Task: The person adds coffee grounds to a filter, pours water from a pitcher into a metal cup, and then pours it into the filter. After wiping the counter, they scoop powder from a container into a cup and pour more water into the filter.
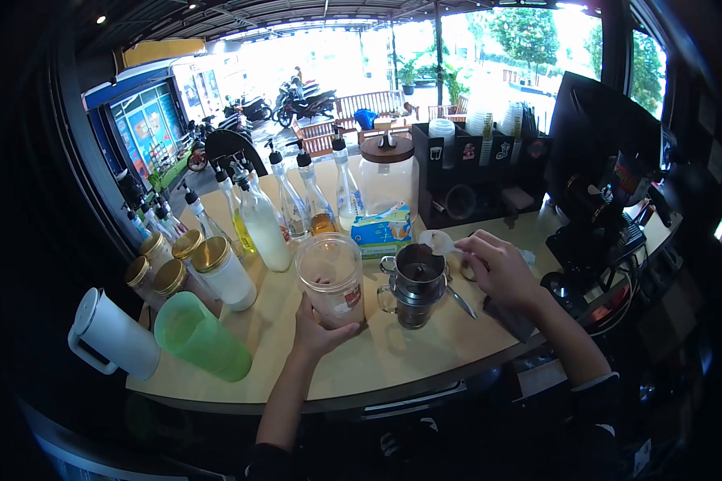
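Observation:
My left hand (pixel 319 330) is wrapped round the lower side of a clear plastic jar (pixel 330 280) with a red label. The jar is lidless and stands on the counter, with a little dark stuff inside. My right hand (pixel 497 268) pinches a small whitish scoop (pixel 437 242), tilted at the rim of a metal drip coffee filter (pixel 421 268). Dark matter shows inside the filter. It sits on a glass mug (pixel 411 313) just right of the jar. A spoon (pixel 462 301) lies on the counter beside the mug.
Several pump bottles (pixel 293 200) line the back, near a tissue pack (pixel 381 231) and a wood-lidded container (pixel 387 180). Gold-lidded jars (pixel 225 272), a green pitcher (pixel 200 337) and a white pitcher (pixel 116 337) stand left. A black cup organizer (pixel 477 180) and monitor (pixel 598 144) stand right.

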A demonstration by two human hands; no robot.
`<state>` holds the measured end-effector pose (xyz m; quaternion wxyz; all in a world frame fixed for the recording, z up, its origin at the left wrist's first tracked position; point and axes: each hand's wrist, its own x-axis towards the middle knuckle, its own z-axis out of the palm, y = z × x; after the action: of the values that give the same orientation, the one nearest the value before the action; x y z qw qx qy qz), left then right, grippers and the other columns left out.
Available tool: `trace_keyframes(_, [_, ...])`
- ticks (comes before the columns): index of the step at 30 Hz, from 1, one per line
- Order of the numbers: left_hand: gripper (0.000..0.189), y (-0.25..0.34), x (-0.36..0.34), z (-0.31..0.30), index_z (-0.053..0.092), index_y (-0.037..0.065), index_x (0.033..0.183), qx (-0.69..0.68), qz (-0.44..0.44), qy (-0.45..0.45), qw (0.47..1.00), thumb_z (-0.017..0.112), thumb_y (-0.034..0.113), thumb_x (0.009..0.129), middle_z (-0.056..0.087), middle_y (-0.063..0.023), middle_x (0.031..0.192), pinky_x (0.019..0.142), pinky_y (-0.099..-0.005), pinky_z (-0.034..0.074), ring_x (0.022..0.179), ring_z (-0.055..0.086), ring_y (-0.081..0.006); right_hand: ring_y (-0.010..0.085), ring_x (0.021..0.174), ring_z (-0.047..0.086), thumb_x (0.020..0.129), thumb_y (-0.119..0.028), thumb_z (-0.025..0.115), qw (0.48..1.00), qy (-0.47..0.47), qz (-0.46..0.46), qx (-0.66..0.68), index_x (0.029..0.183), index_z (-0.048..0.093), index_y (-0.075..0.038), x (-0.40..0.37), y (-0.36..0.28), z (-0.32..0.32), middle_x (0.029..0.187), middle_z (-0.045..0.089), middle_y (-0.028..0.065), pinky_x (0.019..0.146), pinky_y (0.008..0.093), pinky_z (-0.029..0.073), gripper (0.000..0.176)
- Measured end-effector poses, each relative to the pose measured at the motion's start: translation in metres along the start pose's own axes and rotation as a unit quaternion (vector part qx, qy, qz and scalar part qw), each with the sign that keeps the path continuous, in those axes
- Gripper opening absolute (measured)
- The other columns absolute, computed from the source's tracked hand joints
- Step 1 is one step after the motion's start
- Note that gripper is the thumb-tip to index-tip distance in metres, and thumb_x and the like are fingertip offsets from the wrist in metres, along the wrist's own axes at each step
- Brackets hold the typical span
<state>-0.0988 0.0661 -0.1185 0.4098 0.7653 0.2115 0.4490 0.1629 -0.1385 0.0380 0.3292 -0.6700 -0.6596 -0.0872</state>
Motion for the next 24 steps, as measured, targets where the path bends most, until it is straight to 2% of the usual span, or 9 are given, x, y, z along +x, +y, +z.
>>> trace_keyframes(6, [0.102, 0.004, 0.000, -0.001, 0.037, -0.002, 0.133, 0.017, -0.024, -0.011, 0.999, 0.091, 0.025, 0.051, 0.054, -0.0165, 0.125, 0.101, -0.0380, 0.044, 0.118, 0.054, -0.0274, 0.0301, 0.079, 0.064, 0.091, -0.009, 0.055, 0.999, -0.004, 0.009, 0.032, 0.102, 0.061, -0.004, -0.003, -0.005, -0.008, 0.093, 0.061, 0.0095, 0.068, 0.0393, 0.050, 0.014])
trace_keyframes(9, [0.101, 0.001, -0.001, -0.001, 0.037, -0.001, 0.132, 0.038, -0.009, -0.007, 0.999, 0.091, 0.024, 0.051, 0.055, -0.0172, 0.125, 0.100, -0.0384, 0.045, 0.117, 0.055, -0.0281, 0.0302, 0.078, 0.064, 0.090, -0.007, 0.055, 0.998, 0.028, -0.016, 0.060, 0.103, 0.060, -0.004, -0.009, -0.013, -0.009, 0.091, 0.061, 0.0102, 0.066, 0.0392, 0.050, 0.014])
trace_keyframes(12, [0.100, 0.003, -0.001, 0.000, 0.037, -0.001, 0.132, 0.036, -0.012, -0.003, 0.999, 0.091, 0.024, 0.052, 0.056, -0.0181, 0.123, 0.099, -0.0393, 0.046, 0.115, 0.056, -0.0291, 0.0292, 0.078, 0.064, 0.089, -0.006, 0.056, 0.998, 0.030, -0.053, 0.008, 0.103, 0.059, -0.005, -0.018, -0.017, -0.005, 0.090, 0.061, 0.0091, 0.063, 0.0384, 0.051, 0.015])
trace_keyframes(14, [0.099, 0.007, -0.002, -0.001, 0.037, -0.001, 0.132, 0.045, 0.001, -0.002, 0.999, 0.091, 0.024, 0.052, 0.057, -0.0185, 0.121, 0.097, -0.0402, 0.047, 0.113, 0.057, -0.0298, 0.0284, 0.077, 0.064, 0.087, -0.007, 0.058, 0.994, -0.005, -0.083, -0.069, 0.103, 0.059, -0.006, -0.021, -0.015, -0.004, 0.090, 0.061, 0.0077, 0.061, 0.0378, 0.051, 0.016])
trace_keyframes(24, [0.096, 0.012, -0.004, 0.001, 0.038, -0.001, 0.129, 0.023, 0.006, 0.001, 1.000, 0.091, 0.025, 0.052, 0.058, -0.0187, 0.120, 0.096, -0.0408, 0.048, 0.112, 0.058, -0.0308, 0.0242, 0.082, 0.064, 0.082, -0.007, 0.061, 0.988, -0.003, -0.113, -0.108, 0.105, 0.059, -0.008, -0.022, -0.018, -0.005, 0.090, 0.061, 0.0048, 0.064, 0.0358, 0.052, 0.023])
